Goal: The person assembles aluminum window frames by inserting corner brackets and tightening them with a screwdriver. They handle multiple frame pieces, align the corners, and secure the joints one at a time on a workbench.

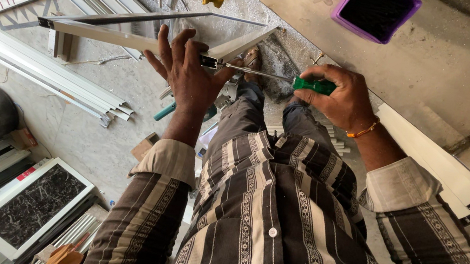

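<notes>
**Screwing the frame corner together**

The step in hand looks like driving a screw into the corner of a metal frame (136, 37); the frame is made of pale bars that meet in a point, and it is held up in the air, above the floor, in front of the person's knees.

The left hand (190, 76) is spread open flat against the frame near the corner, fingers pointing up, pressing it to keep it steady; it is not curled round the bar, just pushing on it.

The right hand (340, 99) is closed tight round the green handle of a screwdriver (286, 80); the thin steel shaft runs sideways from that hand to the corner, and its tip touches the frame right beside the left thumb; the screw itself is too small to see.

So the frame sits between the two hands, touching the left one, and joined to the right one only through the tool.

The next move, I think, calls for a firm push along the shaft while the right hand twists, with the left hand pushing back so the corner does not slip; the tip is close to the left thumb, so a slip could poke it.

A grey bench (451, 73) stands just beside the right hand; more bars (40, 68) lie on the floor to the left.
</notes>
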`<control>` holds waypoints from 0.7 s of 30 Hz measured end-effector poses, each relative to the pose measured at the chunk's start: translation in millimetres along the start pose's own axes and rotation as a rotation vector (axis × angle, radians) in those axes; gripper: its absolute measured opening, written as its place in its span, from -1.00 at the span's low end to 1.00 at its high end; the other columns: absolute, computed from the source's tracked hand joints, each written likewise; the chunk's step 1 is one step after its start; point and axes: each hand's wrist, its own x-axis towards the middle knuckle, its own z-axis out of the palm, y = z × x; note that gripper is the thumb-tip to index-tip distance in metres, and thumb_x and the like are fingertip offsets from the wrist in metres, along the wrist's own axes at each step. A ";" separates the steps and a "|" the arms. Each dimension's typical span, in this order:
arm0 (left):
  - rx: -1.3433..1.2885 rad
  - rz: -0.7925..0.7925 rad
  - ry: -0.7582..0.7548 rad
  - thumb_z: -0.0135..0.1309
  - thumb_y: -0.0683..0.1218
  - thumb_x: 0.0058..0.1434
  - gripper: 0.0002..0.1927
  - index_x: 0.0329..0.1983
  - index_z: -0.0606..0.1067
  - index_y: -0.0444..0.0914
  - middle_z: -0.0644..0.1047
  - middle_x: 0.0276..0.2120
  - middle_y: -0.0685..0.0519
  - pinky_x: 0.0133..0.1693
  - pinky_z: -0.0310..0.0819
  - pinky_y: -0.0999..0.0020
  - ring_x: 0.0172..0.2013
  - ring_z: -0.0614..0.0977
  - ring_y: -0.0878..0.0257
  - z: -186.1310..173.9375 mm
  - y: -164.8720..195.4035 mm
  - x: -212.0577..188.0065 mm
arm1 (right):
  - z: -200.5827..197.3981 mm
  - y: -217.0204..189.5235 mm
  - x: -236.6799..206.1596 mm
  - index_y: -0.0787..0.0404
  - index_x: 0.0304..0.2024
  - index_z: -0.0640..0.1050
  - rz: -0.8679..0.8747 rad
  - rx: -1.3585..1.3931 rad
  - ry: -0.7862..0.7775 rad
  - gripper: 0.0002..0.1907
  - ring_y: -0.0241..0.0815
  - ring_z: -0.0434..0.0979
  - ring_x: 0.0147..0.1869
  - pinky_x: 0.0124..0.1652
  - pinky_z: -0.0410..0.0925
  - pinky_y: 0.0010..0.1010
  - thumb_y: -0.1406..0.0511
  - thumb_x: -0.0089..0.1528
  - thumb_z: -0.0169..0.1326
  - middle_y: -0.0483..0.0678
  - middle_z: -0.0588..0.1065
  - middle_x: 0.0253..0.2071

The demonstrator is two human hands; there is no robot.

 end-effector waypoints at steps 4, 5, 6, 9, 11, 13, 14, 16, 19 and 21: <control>0.001 0.007 0.007 0.54 0.25 -0.01 -0.39 -0.17 0.44 -0.14 0.39 0.25 0.10 0.37 -0.58 -0.48 0.49 -0.01 -0.13 0.9 -0.5 -1.0 | -1.9 0.5 2.0 0.14 -0.06 0.62 -0.024 0.029 -0.032 -0.71 -0.29 0.67 -0.11 -0.10 0.54 -0.45 0.25 0.21 0.38 -0.11 0.64 -0.16; 0.001 0.005 0.006 0.54 0.24 -0.01 -0.40 -0.17 0.44 -0.14 0.39 0.25 0.11 0.38 -0.57 -0.47 0.50 -0.01 -0.13 1.1 -0.7 -1.0 | -1.9 0.6 2.6 0.14 -0.07 0.62 -0.043 0.004 -0.022 -0.71 -0.29 0.66 -0.12 -0.11 0.53 -0.45 0.25 0.21 0.38 -0.11 0.64 -0.17; 0.002 0.004 0.006 0.54 0.23 -0.01 -0.40 -0.17 0.44 -0.14 0.39 0.26 0.11 0.38 -0.57 -0.47 0.50 -0.01 -0.12 1.3 -0.8 -0.8 | -1.7 0.5 3.0 0.14 -0.08 0.61 -0.063 -0.022 -0.011 -0.71 -0.29 0.66 -0.13 -0.13 0.53 -0.45 0.24 0.21 0.39 -0.11 0.63 -0.18; 0.010 -0.006 -0.005 0.53 0.18 -0.01 -0.44 -0.17 0.44 -0.13 0.39 0.25 0.12 0.38 -0.57 -0.47 0.50 -0.01 -0.12 2.2 -0.9 -0.1 | -0.1 -0.4 3.1 0.14 -0.11 0.60 -0.079 -0.110 0.011 -0.72 -0.28 0.65 -0.15 -0.15 0.51 -0.44 0.24 0.20 0.40 -0.11 0.62 -0.21; -0.001 -0.007 -0.002 0.53 0.18 0.00 -0.43 -0.16 0.44 -0.14 0.38 0.26 0.11 0.38 -0.57 -0.47 0.50 -0.01 -0.12 2.7 -0.9 -0.1 | 1.1 -1.6 3.1 0.14 -0.13 0.60 -0.092 -0.179 0.031 -0.72 -0.25 0.64 -0.16 -0.15 0.50 -0.42 0.23 0.19 0.40 -0.11 0.62 -0.22; -0.005 -0.006 -0.002 0.52 0.17 0.00 -0.43 -0.15 0.45 -0.14 0.38 0.27 0.11 0.38 -0.58 -0.47 0.50 -0.02 -0.13 3.3 -0.9 -0.6 | 1.6 -2.9 3.7 0.15 -0.14 0.60 -0.122 -0.256 0.058 -0.70 -0.22 0.63 -0.17 -0.14 0.48 -0.38 0.22 0.17 0.41 -0.09 0.61 -0.23; -0.001 -0.007 -0.004 0.52 0.16 -0.01 -0.43 -0.14 0.45 -0.14 0.38 0.27 0.11 0.38 -0.58 -0.46 0.50 -0.02 -0.13 3.4 -1.0 -1.2 | 1.5 -3.4 4.2 0.15 -0.13 0.60 -0.083 -0.200 0.028 -0.70 -0.23 0.64 -0.16 -0.14 0.49 -0.40 0.21 0.18 0.40 -0.10 0.62 -0.22; 0.008 -0.004 -0.003 0.53 0.17 0.00 -0.43 -0.14 0.45 -0.15 0.37 0.28 0.10 0.37 -0.59 -0.47 0.50 -0.02 -0.13 3.7 -1.7 -2.2 | 0.6 -4.0 5.8 0.13 -0.11 0.60 -0.009 -0.083 -0.033 -0.71 -0.26 0.67 -0.14 -0.13 0.51 -0.43 0.18 0.21 0.37 -0.13 0.64 -0.19; 0.013 -0.001 0.002 0.54 0.18 -0.01 -0.43 -0.16 0.46 -0.14 0.36 0.27 0.10 0.36 -0.60 -0.47 0.49 -0.01 -0.12 4.9 -2.2 -3.8 | -1.8 -3.0 6.6 0.13 -0.06 0.61 0.019 0.027 -0.056 -0.71 -0.24 0.67 -0.10 -0.09 0.51 -0.39 0.18 0.24 0.34 -0.12 0.64 -0.16; 0.023 -0.011 0.009 0.54 0.16 -0.04 -0.44 -0.17 0.46 -0.13 0.36 0.28 0.12 0.38 -0.58 -0.45 0.49 0.00 -0.09 5.4 -2.8 -4.7 | -2.5 -0.5 6.3 0.14 -0.07 0.62 -0.090 -0.152 -0.009 -0.70 -0.23 0.65 -0.13 -0.12 0.49 -0.38 0.16 0.24 0.34 -0.10 0.63 -0.19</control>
